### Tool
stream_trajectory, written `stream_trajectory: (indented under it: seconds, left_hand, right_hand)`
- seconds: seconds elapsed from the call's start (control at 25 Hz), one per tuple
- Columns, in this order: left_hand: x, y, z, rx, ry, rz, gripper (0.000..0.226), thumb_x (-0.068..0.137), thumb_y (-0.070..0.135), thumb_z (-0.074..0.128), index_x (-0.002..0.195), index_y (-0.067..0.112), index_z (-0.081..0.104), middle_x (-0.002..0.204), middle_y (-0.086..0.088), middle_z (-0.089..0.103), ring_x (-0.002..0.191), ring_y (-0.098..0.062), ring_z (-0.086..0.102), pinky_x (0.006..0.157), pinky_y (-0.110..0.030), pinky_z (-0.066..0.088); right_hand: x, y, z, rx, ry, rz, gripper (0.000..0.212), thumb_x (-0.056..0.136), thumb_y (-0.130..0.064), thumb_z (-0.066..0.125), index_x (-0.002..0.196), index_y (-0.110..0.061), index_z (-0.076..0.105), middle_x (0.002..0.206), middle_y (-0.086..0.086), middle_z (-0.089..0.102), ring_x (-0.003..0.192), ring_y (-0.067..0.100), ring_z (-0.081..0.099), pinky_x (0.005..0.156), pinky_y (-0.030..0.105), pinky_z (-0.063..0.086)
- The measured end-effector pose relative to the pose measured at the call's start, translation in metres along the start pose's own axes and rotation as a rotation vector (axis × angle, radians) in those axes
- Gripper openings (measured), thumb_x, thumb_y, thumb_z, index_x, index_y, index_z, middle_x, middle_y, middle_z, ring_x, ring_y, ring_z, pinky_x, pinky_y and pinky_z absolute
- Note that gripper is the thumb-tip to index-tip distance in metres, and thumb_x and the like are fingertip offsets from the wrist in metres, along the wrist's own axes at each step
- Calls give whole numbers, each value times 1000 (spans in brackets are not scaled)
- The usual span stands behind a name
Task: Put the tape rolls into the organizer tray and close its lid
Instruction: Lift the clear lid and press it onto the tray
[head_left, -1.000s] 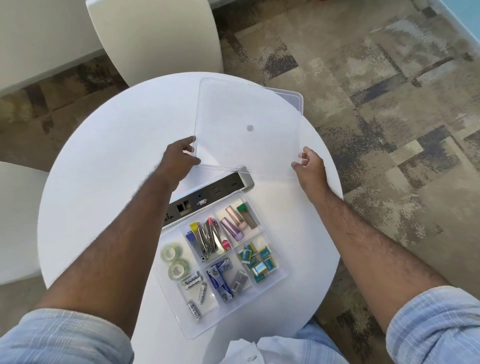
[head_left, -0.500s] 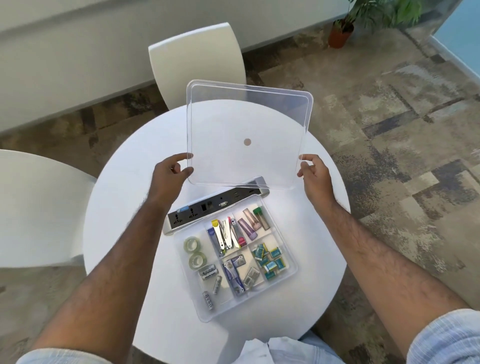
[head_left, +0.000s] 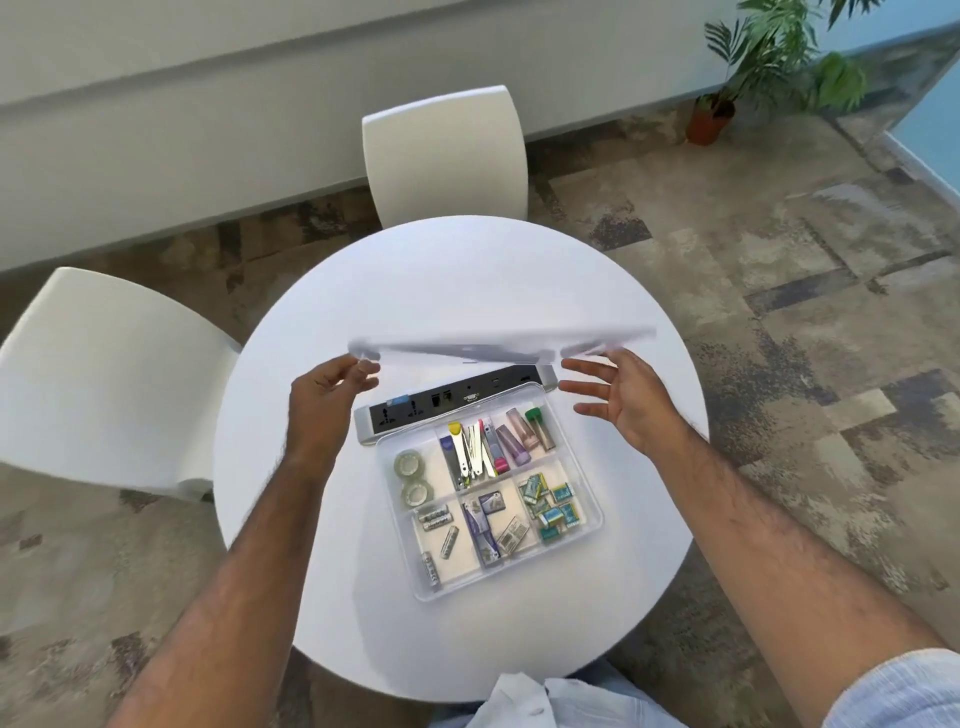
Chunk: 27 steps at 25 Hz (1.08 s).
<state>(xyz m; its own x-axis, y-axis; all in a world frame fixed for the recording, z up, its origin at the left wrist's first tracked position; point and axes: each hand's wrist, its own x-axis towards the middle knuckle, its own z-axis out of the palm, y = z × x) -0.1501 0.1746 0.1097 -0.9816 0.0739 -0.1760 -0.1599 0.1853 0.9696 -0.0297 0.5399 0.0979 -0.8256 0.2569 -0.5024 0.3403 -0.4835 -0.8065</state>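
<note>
A clear organizer tray (head_left: 596, 506) lies on the round white table (head_left: 467, 280), its compartments holding small items. Two clear tape rolls (head_left: 413, 478) sit in its left compartment. The clear lid (head_left: 498, 347) hangs in the air above the tray's far edge, seen edge-on and blurred by motion. My left hand (head_left: 327, 395) pinches the lid's left corner. My right hand (head_left: 618, 397) is spread open just below the lid's right end, fingers apart and not gripping it.
A black and silver socket strip (head_left: 415, 410) lies against the tray's far side. Two white chairs (head_left: 447, 150) (head_left: 104, 374) stand at the far and left sides of the table. A potted plant (head_left: 727, 98) stands at the far right on the carpet.
The lid has tipped from standing upright and facing me to nearly flat and edge-on. My right hand has let go of it and spread open. The view has pulled back.
</note>
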Motion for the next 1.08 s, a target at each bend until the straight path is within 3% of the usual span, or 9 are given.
stream_trajectory:
  seconds: [0.08,0.16,0.24,0.32,0.44,0.56,0.68,0.84,1.08]
  left_hand:
    - [-16,-6,-7,38,-12,13,24,96,19,75,116,30,81,113,6,82,107,-15,78,97,-33,57]
    - [-33,-13,-13,81,-21,33,25,97,23,74,116,37,79,111,13,81,107,-11,77,98,-29,57]
    - [-50,-19,-19,100,-27,35,31,97,21,74,112,48,79,111,20,79,106,1,75,95,-17,57]
    - [-65,-29,-23,104,-27,12,37,98,16,72,109,51,78,112,20,79,105,3,74,91,-9,55]
    - [-82,-47,-25,36,-28,-67,44,102,6,59,110,45,79,114,9,81,95,-14,80,82,-19,60]
    - [-94,-60,-22,-28,-2,-146,32,104,10,54,116,32,73,112,0,80,86,-29,81,76,-34,59]
    - [-101,-74,-17,-9,72,-215,22,101,15,60,120,28,62,103,-2,81,80,-27,81,68,-32,58]
    - [-103,-95,-10,106,115,-317,23,97,15,63,120,21,65,91,-5,79,88,-29,78,64,-35,62]
    - [-98,-115,1,264,122,-447,28,98,8,62,124,2,67,111,-17,70,100,-36,74,69,-40,65]
  right_hand:
    - [-5,6,-5,-36,-54,-22,31,97,-9,59,128,-7,59,130,17,67,109,35,72,67,40,62]
    - [-12,8,-11,7,-118,42,30,104,-22,52,130,-8,59,133,16,67,112,35,70,72,42,63]
    - [-18,11,-14,68,-204,74,29,109,-25,43,129,-10,57,133,16,66,116,39,67,71,43,63]
    - [-25,17,-13,-5,-169,60,25,106,-26,51,127,-14,57,129,15,69,114,40,69,65,40,61]
    - [-35,29,-9,-107,-127,62,26,103,-22,57,129,-17,53,123,16,72,106,40,72,61,39,63]
    - [-44,38,-7,-168,-121,91,30,104,-19,56,133,-21,48,118,15,74,101,41,73,65,43,64]
    - [-46,52,-4,-297,-66,103,26,104,-14,53,130,-14,50,115,17,74,90,38,75,67,48,62]
    - [-43,68,0,-427,32,54,21,105,-9,47,126,-5,51,112,21,69,75,30,72,57,42,61]
    - [-39,83,-3,-631,48,-3,27,103,-5,51,129,-7,56,99,7,50,76,17,62,51,37,60]
